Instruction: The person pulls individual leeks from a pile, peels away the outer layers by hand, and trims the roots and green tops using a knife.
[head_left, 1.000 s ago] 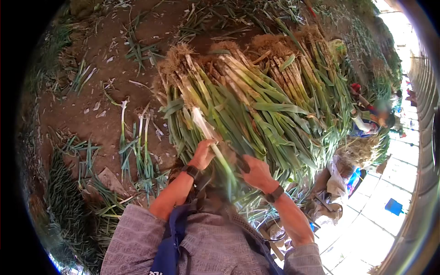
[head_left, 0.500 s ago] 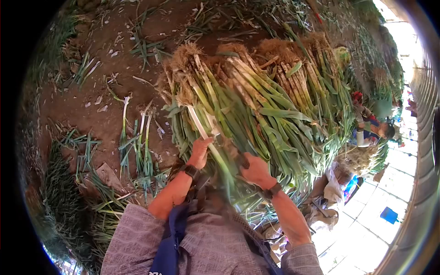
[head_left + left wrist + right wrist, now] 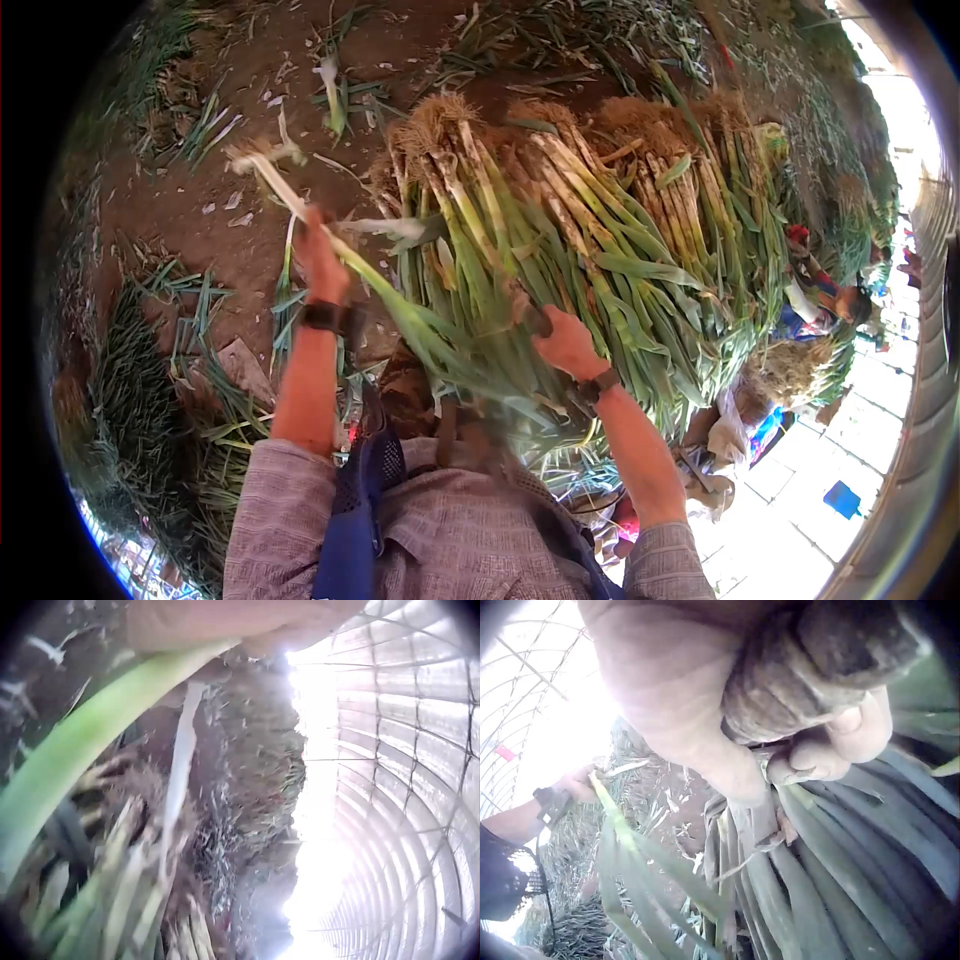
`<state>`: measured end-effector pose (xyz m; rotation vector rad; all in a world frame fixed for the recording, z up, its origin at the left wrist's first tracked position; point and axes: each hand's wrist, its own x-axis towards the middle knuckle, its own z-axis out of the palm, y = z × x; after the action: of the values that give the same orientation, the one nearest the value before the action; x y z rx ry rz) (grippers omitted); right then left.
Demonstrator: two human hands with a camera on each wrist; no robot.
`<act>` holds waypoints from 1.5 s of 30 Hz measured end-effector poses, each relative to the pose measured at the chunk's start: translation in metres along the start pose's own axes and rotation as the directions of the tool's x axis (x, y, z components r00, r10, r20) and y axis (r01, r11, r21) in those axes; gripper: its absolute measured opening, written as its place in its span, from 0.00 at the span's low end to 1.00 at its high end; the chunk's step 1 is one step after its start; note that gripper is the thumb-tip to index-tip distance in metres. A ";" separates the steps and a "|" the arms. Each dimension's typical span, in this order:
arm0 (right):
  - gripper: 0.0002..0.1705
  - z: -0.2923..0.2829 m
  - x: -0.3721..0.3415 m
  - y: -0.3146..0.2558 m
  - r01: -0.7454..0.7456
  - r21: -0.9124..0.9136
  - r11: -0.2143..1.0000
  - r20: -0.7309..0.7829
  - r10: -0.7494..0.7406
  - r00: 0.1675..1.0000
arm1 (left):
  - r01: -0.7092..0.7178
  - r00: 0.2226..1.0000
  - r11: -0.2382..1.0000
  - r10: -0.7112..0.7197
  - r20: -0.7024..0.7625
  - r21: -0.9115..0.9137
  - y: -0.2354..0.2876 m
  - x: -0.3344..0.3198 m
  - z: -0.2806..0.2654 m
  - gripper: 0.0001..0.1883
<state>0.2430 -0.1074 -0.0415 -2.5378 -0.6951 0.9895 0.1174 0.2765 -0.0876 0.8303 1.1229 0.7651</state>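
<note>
My left hand [image 3: 322, 265] grips a leek [image 3: 375, 275] by its pale stem, left of the leek pile [image 3: 600, 220]. The leek's roots point up-left and its leaves trail toward my right hand. A whitish strip [image 3: 390, 228] extends right from beside the left hand; it also shows in the left wrist view [image 3: 178, 765]. My right hand [image 3: 570, 345] is over the pile's lower leaves. In the right wrist view its fingers curl round a dark ribbed thing [image 3: 787, 682], whose far end is unclear.
Loose leeks and scraps lie on the brown soil [image 3: 190, 235]. A green heap [image 3: 130, 420] is at lower left. Another person [image 3: 825, 300] is beyond the pile at right, near a blue object [image 3: 842, 498] on bright ground.
My left hand has moved up and left with the leek, away from the pile. The right hand has stayed nearly in place. A pale piece now shows on the soil at top left.
</note>
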 end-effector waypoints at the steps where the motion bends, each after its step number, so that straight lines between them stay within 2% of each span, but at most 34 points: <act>1: 0.23 -0.001 0.010 -0.004 -0.008 -0.034 0.999 0.019 0.009 1.000 | -0.069 0.998 0.997 0.069 0.002 0.031 0.024 0.018 -0.006 0.18; 4: 0.25 -0.001 0.038 -0.019 -0.024 -0.089 0.996 0.046 0.028 0.999 | -0.320 0.947 0.938 0.318 0.036 0.132 0.087 0.069 -0.039 0.16; 6: 0.26 -0.006 0.055 -0.032 -0.019 -0.087 0.996 0.067 0.025 0.997 | -0.417 0.898 0.842 0.440 0.012 0.341 0.127 0.096 -0.064 0.17; 7: 0.26 -0.007 0.063 -0.038 -0.026 -0.086 0.996 0.084 0.034 0.996 | -0.418 0.896 0.839 0.445 0.003 0.347 0.136 0.110 -0.083 0.17; 9: 0.27 -0.005 0.084 -0.046 -0.021 -0.058 0.998 0.070 0.025 0.997 | -0.393 0.805 0.496 0.593 0.029 0.774 0.155 0.138 -0.126 0.19; 10: 0.27 -0.003 0.094 -0.049 -0.026 -0.030 0.999 0.049 0.028 0.998 | -0.388 0.801 0.492 0.598 0.021 0.779 0.157 0.146 -0.147 0.19; 12: 0.27 -0.003 0.115 -0.055 0.001 -0.022 1.000 0.029 0.000 1.000 | -0.273 0.794 0.247 0.604 0.072 0.930 0.143 0.149 -0.192 0.18; 14: 0.24 -0.015 0.129 -0.072 -0.087 0.012 0.996 0.059 0.086 0.995 | -0.246 0.805 0.086 0.573 0.155 0.965 0.116 0.132 -0.235 0.17; 16: 0.21 -0.022 0.140 -0.085 -0.075 -0.044 0.996 0.098 0.079 0.992 | -0.339 0.769 -0.237 0.488 0.414 0.910 0.048 0.137 -0.311 0.17; 17: 0.21 -0.022 0.146 -0.084 -0.035 -0.062 0.997 0.093 0.041 0.995 | -0.341 0.885 -0.018 0.331 0.327 0.940 0.030 0.111 -0.303 0.17; 18: 0.20 -0.023 0.153 -0.083 0.005 -0.082 0.997 0.089 0.002 0.996 | -0.287 0.955 0.198 0.140 0.263 0.937 0.009 0.087 -0.285 0.18; 19: 0.20 -0.028 0.157 -0.084 -0.048 -0.048 0.998 0.141 0.055 0.989 | -0.179 0.983 0.062 -0.022 0.181 0.982 -0.026 0.087 -0.285 0.16; 20: 0.20 -0.030 0.156 -0.087 -0.053 -0.055 0.997 0.142 0.061 0.988 | -0.213 0.971 0.128 -0.086 0.225 0.969 -0.022 0.048 -0.226 0.16; 21: 0.20 -0.032 0.151 -0.089 -0.044 -0.035 0.998 0.147 0.049 0.988 | -0.599 0.800 -0.105 -0.134 0.585 0.794 -0.076 0.062 -0.233 0.13; 22: 0.21 -0.034 0.146 -0.089 -0.034 -0.014 0.999 0.148 0.036 0.988 | -0.330 0.836 0.740 -0.059 0.545 0.586 -0.142 0.065 -0.234 0.12; 23: 0.20 -0.035 0.138 -0.084 0.069 -0.042 0.997 0.180 -0.061 0.982 | -0.231 0.878 0.604 -0.208 0.431 0.763 -0.106 0.032 -0.158 0.11; 24: 0.20 -0.030 0.131 -0.074 0.058 -0.049 0.997 0.173 -0.048 0.984 | -0.137 0.887 0.421 -0.350 0.300 0.897 -0.060 -0.007 -0.070 0.11; 26: 0.20 -0.023 0.109 -0.049 0.041 0.032 0.999 0.057 -0.043 0.997 | -0.195 0.846 0.528 -0.336 0.414 0.827 -0.076 -0.015 -0.011 0.15; 27: 0.20 -0.029 0.095 -0.047 0.029 0.024 0.999 0.042 -0.030 0.999 | -0.060 0.840 0.681 -0.360 0.405 0.729 -0.096 -0.014 0.012 0.16; 28: 0.19 -0.035 0.078 -0.050 0.021 -0.012 1.000 0.140 -0.019 0.990 | 0.084 0.829 0.795 -0.390 0.400 0.601 -0.109 -0.016 0.035 0.17; 29: 0.19 -0.038 0.060 -0.050 0.014 -0.046 0.999 0.236 -0.003 0.972 | 0.080 0.818 0.797 -0.396 0.418 0.599 -0.119 -0.016 0.053 0.17; 31: 0.21 -0.019 0.023 -0.029 -0.004 0.124 0.992 0.162 -0.016 0.987 | 0.094 0.851 0.821 -0.359 0.382 0.563 -0.121 -0.020 0.091 0.19; 32: 0.21 -0.015 0.006 -0.022 -0.018 0.123 0.992 0.148 -0.001 0.989 | 0.090 0.841 0.822 -0.365 0.399 0.563 -0.125 -0.015 0.105 0.19; 34: 0.22 -0.004 -0.025 -0.011 -0.122 0.178 0.976 0.145 0.096 0.985 | 0.139 0.789 0.643 -0.532 0.309 0.753 -0.139 0.004 0.123 0.29; 35: 0.22 0.003 -0.040 -0.006 -0.134 0.185 0.973 0.137 0.110 0.985 | 0.103 0.755 0.640 -0.549 0.359 0.761 -0.149 0.013 0.123 0.27; 36: 0.23 0.011 -0.056 -0.001 -0.186 0.254 0.949 0.121 0.159 0.980 | 0.077 0.814 0.629 -0.488 0.316 0.773 -0.160 0.016 0.125 0.23; 38: 0.23 0.022 -0.082 0.008 -0.239 0.333 0.912 0.109 0.215 0.971 | 0.254 0.761 0.706 -0.567 0.314 0.661 -0.167 0.031 0.120 0.14; 39: 0.24 0.026 -0.094 0.012 -0.249 0.401 0.882 0.111 0.223 0.968 | 0.301 0.794 0.735 -0.546 0.268 0.608 -0.145 0.015 0.132 0.09; 40: 0.25 0.025 -0.100 0.014 -0.255 0.465 0.848 0.114 0.228 0.967 | 0.293 0.794 0.730 -0.545 0.268 0.617 -0.141 0.014 0.133 0.09; 42: 0.26 0.018 -0.105 0.019 -0.253 0.447 0.858 0.114 0.225 0.968 | 0.513 0.635 0.741 -0.667 0.390 0.433 -0.129 0.012 0.139 0.16; 43: 0.28 0.015 -0.108 0.021 -0.260 0.416 0.872 0.120 0.230 0.966 | 0.554 0.574 0.747 -0.663 0.481 0.368 -0.125 0.006 0.143 0.17; 44: 0.28 0.015 -0.111 0.024 -0.264 0.419 0.868 0.120 0.235 0.964 | 0.554 0.570 0.744 -0.666 0.481 0.374 -0.125 -0.003 0.148 0.17; 45: 0.28 0.011 -0.111 0.029 -0.232 0.473 0.850 0.063 0.230 0.971 | 0.458 0.599 0.822 -0.567 0.565 0.339 -0.110 -0.023 0.164 0.18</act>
<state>0.1731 -0.1906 -0.0032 -2.2032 -0.1102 1.0841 0.2809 0.1746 -0.1374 0.7546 0.7199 -0.1330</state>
